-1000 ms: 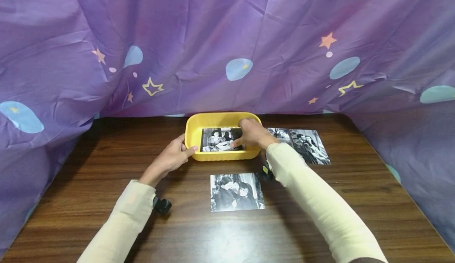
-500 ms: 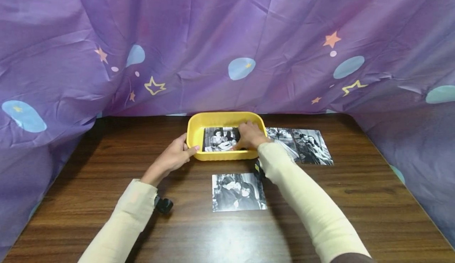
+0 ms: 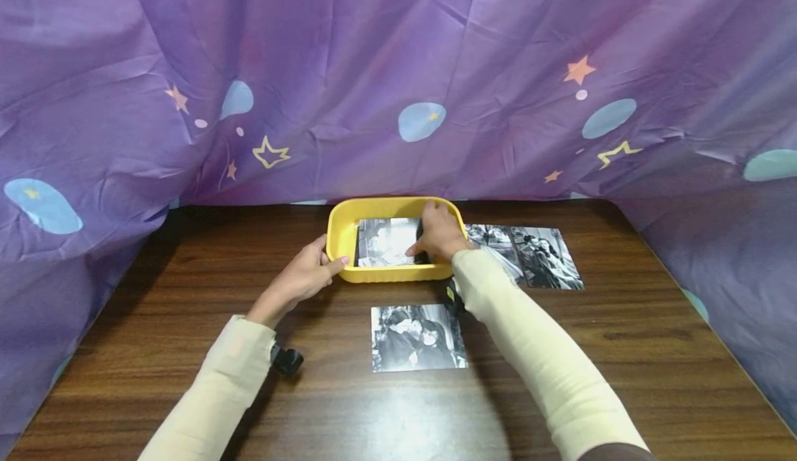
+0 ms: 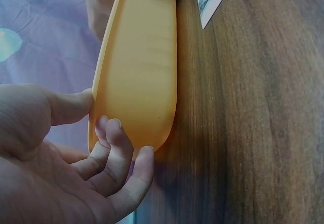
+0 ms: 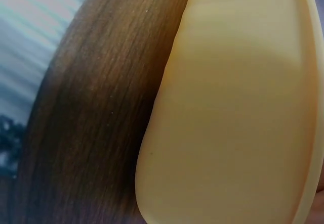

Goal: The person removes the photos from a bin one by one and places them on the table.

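Observation:
At the back of the table a yellow plastic tray (image 3: 398,275) holds black-and-white photos. My left hand (image 3: 301,272) grips its left end, thumb over the rim; the left wrist view shows the fingers (image 4: 117,148) curled against the outer wall. Reaching inside, my right hand (image 3: 440,232) pinches the right side of the top photo (image 3: 382,243), which is slightly lifted and shines with glare. A dark edge of what lies beneath shows at its right. In the right wrist view the tray wall (image 5: 228,113) hides nearly all of that hand.
One loose photo (image 3: 418,338) lies on the wooden table (image 3: 324,405) in front of the tray. To the tray's right, two more photos, a landscape one (image 3: 498,243) and one with figures (image 3: 548,257), lie side by side. A purple curtain (image 3: 349,101) hangs behind.
The top photo in the tray has risen and tilted in my right hand, its surface turning from clear to glaring. My left hand keeps its hold on the tray.

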The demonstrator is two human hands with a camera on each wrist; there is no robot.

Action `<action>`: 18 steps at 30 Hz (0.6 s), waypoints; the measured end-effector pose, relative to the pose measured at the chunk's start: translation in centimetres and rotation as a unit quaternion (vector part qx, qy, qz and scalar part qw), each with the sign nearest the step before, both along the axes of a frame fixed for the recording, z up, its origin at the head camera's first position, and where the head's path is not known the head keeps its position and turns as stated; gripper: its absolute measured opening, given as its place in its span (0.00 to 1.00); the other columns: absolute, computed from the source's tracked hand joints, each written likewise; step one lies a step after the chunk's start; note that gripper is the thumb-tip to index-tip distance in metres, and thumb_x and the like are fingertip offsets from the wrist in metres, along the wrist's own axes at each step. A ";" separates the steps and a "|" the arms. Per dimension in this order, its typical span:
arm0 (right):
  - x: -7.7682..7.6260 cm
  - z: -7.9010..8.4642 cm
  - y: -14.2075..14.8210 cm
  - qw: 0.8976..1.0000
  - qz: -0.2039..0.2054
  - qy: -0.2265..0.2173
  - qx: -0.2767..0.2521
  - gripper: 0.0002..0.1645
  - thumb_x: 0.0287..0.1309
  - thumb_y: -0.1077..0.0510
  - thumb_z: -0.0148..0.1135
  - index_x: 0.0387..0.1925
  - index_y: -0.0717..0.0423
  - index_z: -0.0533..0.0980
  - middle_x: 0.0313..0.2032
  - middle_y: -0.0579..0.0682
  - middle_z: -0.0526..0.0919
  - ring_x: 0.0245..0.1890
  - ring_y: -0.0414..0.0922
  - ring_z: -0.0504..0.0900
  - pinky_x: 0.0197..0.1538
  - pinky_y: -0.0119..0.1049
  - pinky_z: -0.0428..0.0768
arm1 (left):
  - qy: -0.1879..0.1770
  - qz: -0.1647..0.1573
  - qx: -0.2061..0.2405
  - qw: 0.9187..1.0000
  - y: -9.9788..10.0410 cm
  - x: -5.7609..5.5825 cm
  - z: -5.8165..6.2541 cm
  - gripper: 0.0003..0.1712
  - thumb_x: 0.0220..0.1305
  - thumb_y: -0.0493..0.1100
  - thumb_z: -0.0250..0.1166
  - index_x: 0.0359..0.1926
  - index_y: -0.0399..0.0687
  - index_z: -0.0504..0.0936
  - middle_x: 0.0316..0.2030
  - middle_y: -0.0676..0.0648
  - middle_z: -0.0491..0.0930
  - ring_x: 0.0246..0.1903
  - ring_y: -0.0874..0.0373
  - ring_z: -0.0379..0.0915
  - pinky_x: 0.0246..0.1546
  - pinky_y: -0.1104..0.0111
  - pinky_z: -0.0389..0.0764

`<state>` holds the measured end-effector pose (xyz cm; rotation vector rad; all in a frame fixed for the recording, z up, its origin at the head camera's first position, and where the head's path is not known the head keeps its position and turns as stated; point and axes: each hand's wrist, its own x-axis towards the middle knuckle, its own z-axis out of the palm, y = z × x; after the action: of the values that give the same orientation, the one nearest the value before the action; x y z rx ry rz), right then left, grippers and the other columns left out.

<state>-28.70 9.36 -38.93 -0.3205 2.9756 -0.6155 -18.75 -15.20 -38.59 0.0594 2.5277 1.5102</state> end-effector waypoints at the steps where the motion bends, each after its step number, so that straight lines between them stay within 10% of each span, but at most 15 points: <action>1: 0.0 0.0 0.0 1.000 -0.002 0.004 -0.005 0.57 0.35 0.54 0.88 0.61 0.71 0.62 0.59 0.75 0.70 0.56 0.68 0.75 0.62 0.55 0.75 | 0.000 0.000 0.000 1.000 0.0 0.0 0.0 0.32 0.74 0.39 0.60 0.71 0.29 0.61 0.24 0.48 0.69 0.20 0.60 0.64 0.18 0.72 0.66; 18: 0.3 1.6 0.7 0.995 -0.002 0.069 -0.068 0.25 0.54 0.64 0.71 0.53 0.62 0.72 0.50 0.66 0.80 0.52 0.65 0.79 0.55 0.56 0.77 | -0.003 0.000 -0.002 1.000 0.0 0.1 0.1 0.33 0.74 0.39 0.59 0.72 0.30 0.60 0.25 0.47 0.70 0.20 0.60 0.64 0.18 0.72 0.66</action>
<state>-28.37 10.10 -37.38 -0.3807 3.0711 -0.8327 -18.68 -15.18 -38.53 0.0542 2.5261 1.5023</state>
